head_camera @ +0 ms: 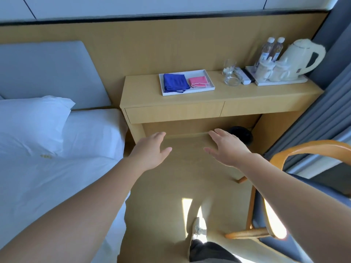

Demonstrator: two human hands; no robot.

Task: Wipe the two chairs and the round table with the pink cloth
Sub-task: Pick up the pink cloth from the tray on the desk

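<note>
The folded pink cloth (198, 81) lies in a white tray (210, 86) on the wooden desk (266, 93), beside a folded blue cloth (174, 82). My left hand (152, 150) and my right hand (226, 147) are both stretched out in front of me, fingers straight, palms facing each other, holding nothing. They hang in the air in front of the desk, well short of the tray. One chair (296, 154) with a curved wooden back and a dark blue seat stands at my right. No round table is in view.
A bed (57, 168) with white sheets and a pillow fills the left side. The desk's right end carries a kettle (302, 56), two bottles, cups, a glass and an ashtray. A dark bin (241, 132) sits under the desk. Grey curtains (326, 118) hang at the right.
</note>
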